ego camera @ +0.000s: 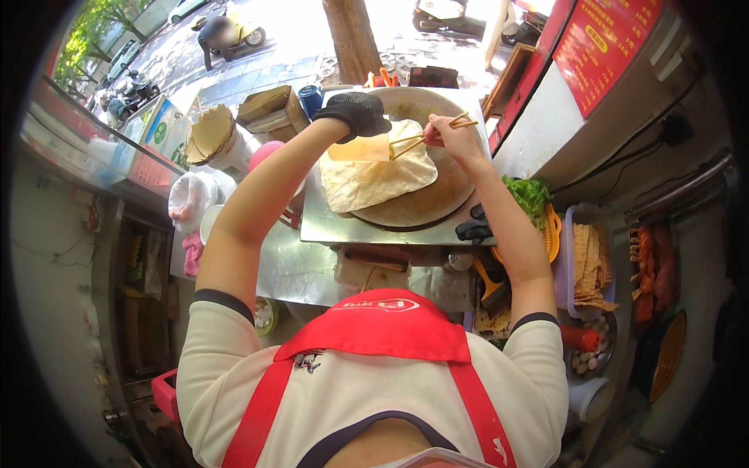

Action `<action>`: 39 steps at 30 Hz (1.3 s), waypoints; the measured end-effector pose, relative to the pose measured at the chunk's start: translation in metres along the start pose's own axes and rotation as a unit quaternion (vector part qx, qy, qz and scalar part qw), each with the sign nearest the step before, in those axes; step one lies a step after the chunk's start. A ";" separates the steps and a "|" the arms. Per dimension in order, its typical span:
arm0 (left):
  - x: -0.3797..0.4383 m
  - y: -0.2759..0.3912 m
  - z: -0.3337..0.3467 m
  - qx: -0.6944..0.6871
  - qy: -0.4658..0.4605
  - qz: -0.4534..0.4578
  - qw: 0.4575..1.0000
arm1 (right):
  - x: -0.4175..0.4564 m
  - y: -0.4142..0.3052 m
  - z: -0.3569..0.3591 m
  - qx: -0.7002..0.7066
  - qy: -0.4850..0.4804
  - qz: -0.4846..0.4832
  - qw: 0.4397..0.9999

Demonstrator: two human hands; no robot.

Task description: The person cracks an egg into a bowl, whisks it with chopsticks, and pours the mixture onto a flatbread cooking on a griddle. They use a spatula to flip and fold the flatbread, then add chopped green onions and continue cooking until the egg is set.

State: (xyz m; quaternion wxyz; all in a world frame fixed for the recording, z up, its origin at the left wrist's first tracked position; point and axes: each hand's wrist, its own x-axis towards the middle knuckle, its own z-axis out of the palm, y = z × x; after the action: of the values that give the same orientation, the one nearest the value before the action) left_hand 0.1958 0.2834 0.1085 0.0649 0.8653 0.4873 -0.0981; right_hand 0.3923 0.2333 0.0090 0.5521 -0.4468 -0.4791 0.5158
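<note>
A black glove covers my left hand (pixel 354 116), which grips a tan piece of paper (pixel 361 149) over a large pale flatbread (pixel 380 184). In my bare right hand (pixel 453 137) is a pair of wooden chopsticks (pixel 412 140), pointing left. Their tips reach the paper's right edge, over the flatbread; whether they pinch anything is unclear. The flatbread lies partly on a round griddle (pixel 450 190), and its left side extends past the griddle's rim above the steel counter (pixel 327 231).
A loose black glove (pixel 475 227) lies right of the griddle, near lettuce (pixel 529 199) in an orange basket (pixel 551 234). A bin (pixel 564 263) holds crisp sheets (pixel 590 263). On the left stand paper bags (pixel 210 137), a cardboard box (pixel 272 111) and a blue can (pixel 310 100).
</note>
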 end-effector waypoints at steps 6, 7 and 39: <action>0.000 0.005 -0.001 -0.002 -0.013 -0.006 1.000 | -0.006 0.004 0.000 -0.006 0.022 0.001 1.000; 0.000 0.005 -0.001 0.000 -0.014 -0.005 1.000 | -0.006 0.006 -0.002 -0.013 0.030 0.001 0.999; -0.040 0.026 0.053 0.164 0.350 0.240 0.891 | -0.039 0.010 0.017 -0.036 0.089 -0.059 0.994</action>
State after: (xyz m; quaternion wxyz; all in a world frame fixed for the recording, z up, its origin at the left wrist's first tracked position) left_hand 0.1922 0.2256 0.0671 -0.2310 0.9326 0.2326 0.1509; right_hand 0.3739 0.1949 -0.0008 0.6054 -0.4815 -0.4723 0.4226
